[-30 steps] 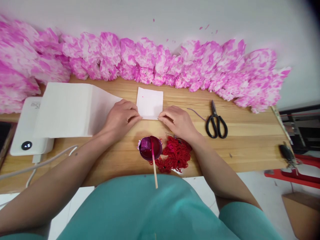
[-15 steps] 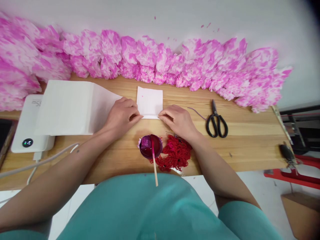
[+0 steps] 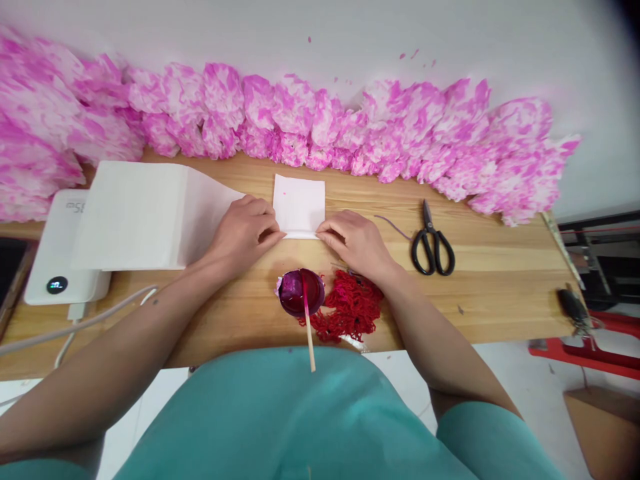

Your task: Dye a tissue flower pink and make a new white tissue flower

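Observation:
A small square of thin white paper (image 3: 299, 203) lies flat on the table, with a narrow fold along its near edge. My left hand (image 3: 250, 227) pinches the near left corner of that fold. At the opposite corner, my right hand (image 3: 350, 240) pinches the same fold between thumb and fingers. Closer to my body stands a small cup of dark red-purple liquid (image 3: 313, 290), a wooden stick (image 3: 311, 340) leaning out of it. Beside the cup, under my right wrist, is a heap of red yarn-like strands (image 3: 353, 307).
A stack of white paper sheets (image 3: 135, 213) rests partly over a white power bank (image 3: 45, 267) with a cable (image 3: 115, 313). Black-handled scissors (image 3: 433, 247) and a thin purple string (image 3: 393, 227) lie right. Pink-and-white paper flowers (image 3: 295, 110) line the wall. A dark object (image 3: 573, 305) sits at the right end.

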`<action>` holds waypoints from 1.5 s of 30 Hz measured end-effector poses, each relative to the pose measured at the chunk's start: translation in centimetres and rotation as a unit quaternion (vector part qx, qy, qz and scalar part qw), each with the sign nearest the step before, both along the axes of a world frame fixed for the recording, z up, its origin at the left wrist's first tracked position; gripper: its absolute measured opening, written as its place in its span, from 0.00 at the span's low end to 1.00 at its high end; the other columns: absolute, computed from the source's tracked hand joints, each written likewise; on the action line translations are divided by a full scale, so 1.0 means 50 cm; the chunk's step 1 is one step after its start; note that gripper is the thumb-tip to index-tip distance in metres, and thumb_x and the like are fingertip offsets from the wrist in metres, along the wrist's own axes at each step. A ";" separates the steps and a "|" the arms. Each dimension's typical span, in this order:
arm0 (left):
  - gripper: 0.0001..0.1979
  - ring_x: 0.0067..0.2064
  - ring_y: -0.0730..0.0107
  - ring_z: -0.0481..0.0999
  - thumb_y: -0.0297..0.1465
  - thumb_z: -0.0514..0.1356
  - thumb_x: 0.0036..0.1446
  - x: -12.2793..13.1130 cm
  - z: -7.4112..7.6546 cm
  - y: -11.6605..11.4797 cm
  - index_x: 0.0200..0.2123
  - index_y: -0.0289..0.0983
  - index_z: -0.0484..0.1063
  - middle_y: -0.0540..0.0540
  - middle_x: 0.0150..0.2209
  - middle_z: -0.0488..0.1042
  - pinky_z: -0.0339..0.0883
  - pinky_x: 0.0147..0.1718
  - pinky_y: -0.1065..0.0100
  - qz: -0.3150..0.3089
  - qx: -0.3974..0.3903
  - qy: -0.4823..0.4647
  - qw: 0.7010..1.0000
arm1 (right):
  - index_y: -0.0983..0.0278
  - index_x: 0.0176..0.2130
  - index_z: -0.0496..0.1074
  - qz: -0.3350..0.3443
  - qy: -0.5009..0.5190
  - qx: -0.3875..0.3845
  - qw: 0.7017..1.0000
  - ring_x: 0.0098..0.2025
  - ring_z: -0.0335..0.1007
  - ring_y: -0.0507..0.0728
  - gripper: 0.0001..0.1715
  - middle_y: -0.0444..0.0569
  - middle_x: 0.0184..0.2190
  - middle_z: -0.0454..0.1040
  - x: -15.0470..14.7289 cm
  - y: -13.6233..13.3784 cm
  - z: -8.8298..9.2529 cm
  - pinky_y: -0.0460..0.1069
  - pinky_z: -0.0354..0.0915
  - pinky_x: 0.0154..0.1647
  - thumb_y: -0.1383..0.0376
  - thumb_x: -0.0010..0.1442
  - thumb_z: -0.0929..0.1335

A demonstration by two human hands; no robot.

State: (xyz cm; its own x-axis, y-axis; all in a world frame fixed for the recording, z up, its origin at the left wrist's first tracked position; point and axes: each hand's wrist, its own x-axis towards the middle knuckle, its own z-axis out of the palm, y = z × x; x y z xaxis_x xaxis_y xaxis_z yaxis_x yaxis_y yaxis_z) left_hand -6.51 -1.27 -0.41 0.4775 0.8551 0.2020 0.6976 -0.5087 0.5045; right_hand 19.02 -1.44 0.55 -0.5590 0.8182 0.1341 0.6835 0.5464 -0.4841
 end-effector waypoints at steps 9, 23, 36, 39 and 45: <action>0.13 0.39 0.60 0.70 0.35 0.59 0.61 0.002 -0.003 0.000 0.25 0.38 0.73 0.44 0.35 0.76 0.63 0.44 0.57 -0.001 0.013 -0.003 1.000 | 0.62 0.37 0.75 0.007 0.000 0.004 1.000 0.40 0.72 0.58 0.11 0.50 0.35 0.80 0.002 0.001 0.002 0.52 0.62 0.43 0.62 0.68 0.65; 0.12 0.41 0.62 0.75 0.35 0.53 0.64 0.013 0.026 -0.012 0.41 0.37 0.74 0.43 0.41 0.79 0.69 0.41 0.62 0.133 -0.047 -0.144 0.979 | 0.63 0.49 0.76 -0.144 0.076 -0.015 0.986 0.47 0.77 0.61 0.16 0.54 0.47 0.81 0.039 0.048 -0.002 0.56 0.69 0.49 0.60 0.65 0.66; 0.08 0.43 0.42 0.75 0.35 0.63 0.55 0.063 -0.001 0.108 0.28 0.36 0.72 0.34 0.35 0.77 0.64 0.45 0.48 0.261 0.008 0.026 0.965 | 0.63 0.40 0.75 -0.187 -0.083 -0.062 0.977 0.40 0.74 0.59 0.07 0.52 0.40 0.81 -0.045 0.160 0.017 0.53 0.64 0.41 0.63 0.61 0.69; 0.04 0.42 0.46 0.76 0.31 0.61 0.55 0.061 -0.013 0.114 0.30 0.37 0.73 0.37 0.35 0.79 0.63 0.45 0.51 0.272 -0.008 -0.001 0.962 | 0.63 0.35 0.73 -0.175 -0.029 -0.050 0.983 0.37 0.71 0.57 0.03 0.50 0.36 0.79 -0.037 0.152 0.006 0.51 0.62 0.40 0.65 0.60 0.69; 0.07 0.38 0.60 0.75 0.34 0.59 0.58 0.056 -0.022 0.101 0.37 0.37 0.73 0.43 0.36 0.78 0.65 0.41 0.61 0.251 -0.021 -0.134 0.958 | 0.61 0.31 0.66 -0.175 0.272 -0.132 0.937 0.31 0.67 0.53 0.07 0.42 0.29 0.72 -0.009 0.131 -0.028 0.49 0.63 0.36 0.62 0.54 0.69</action>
